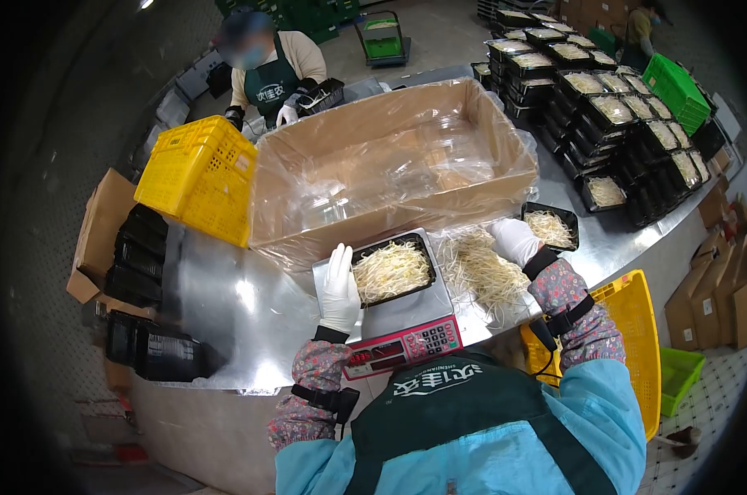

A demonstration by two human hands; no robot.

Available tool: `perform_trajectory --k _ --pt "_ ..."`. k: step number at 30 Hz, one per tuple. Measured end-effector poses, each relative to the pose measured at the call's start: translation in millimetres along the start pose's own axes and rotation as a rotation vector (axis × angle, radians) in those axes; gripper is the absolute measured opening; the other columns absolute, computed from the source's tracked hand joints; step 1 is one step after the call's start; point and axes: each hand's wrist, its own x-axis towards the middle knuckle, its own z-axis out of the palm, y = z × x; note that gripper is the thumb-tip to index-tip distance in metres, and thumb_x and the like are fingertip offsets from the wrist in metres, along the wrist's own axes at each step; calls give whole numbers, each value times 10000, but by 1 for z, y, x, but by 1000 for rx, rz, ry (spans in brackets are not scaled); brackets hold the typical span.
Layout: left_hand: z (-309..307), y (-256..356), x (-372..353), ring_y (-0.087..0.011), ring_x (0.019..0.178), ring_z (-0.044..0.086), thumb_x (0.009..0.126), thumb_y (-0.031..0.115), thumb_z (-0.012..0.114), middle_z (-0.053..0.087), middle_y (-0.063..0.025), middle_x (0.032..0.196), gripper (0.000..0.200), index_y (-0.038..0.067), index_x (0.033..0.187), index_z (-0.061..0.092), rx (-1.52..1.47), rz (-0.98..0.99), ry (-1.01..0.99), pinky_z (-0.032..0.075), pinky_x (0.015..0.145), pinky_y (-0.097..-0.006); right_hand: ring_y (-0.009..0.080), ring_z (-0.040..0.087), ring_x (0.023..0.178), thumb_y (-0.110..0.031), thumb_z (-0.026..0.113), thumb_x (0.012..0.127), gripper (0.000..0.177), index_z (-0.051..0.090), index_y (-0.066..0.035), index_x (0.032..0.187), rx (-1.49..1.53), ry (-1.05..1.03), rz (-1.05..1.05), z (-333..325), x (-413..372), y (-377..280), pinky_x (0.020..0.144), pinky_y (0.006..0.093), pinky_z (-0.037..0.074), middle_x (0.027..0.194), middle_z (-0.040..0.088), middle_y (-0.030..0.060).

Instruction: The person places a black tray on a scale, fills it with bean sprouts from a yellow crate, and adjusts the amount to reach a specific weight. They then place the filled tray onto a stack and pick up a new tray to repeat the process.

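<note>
Frame center: left white-gloved grip (338, 289) flat, unclamped, beside black plastic tray of pale sprouts (392, 272) on silver scale (433, 307); right grip (515, 242) at loose sprout pile (482, 268), closure unclear.

Kinda dim workshop, shiny metal table (233, 318) in the middle, grey floor (101, 272) on the left and patterned tiles (687, 462) lower right.

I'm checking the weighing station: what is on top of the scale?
A black tray heaped with bean sprouts sits on the scale, the gloved left hand at the tray's side. The tray covers the scale's middle, and the sprouts hide the tray's bottom, so neither can be seen.
</note>
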Motion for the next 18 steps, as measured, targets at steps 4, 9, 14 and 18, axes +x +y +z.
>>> perform_trajectory --k 4,9,14,18 --pt "12 15 16 -384 1203 527 906 63 529 539 -232 1330 436 -49 1327 513 -8 37 -88 410 1035 -430 378 659 965 -307 624 906 448 593 -8 1239 448 296 -100 -8 3 -58 843 448 526 1051 675 234" --pt "65 2 32 -347 1027 548 876 194 564 587 -168 1125 417 22 1255 536 199 274 -320 465 888 -436 448 526 1203 -432 545 956 771 301 127 1428 773 238 -338 37 27 -151 1028 453 425 1271 514 369" --pt "60 6 38 -358 1001 571 849 205 581 615 -147 1078 370 38 1179 580 253 156 -426 494 825 -455 489 429 1296 -494 496 974 839 243 153 1443 668 38 -323 43 38 -156 1110 459 346 1372 424 396" --pt "41 4 24 -340 1011 568 883 177 582 631 -129 1083 310 38 1158 614 90 151 -291 474 849 -448 438 563 1171 -372 525 999 664 323 66 1456 991 154 -285 4 31 -123 1004 416 452 1267 559 325"
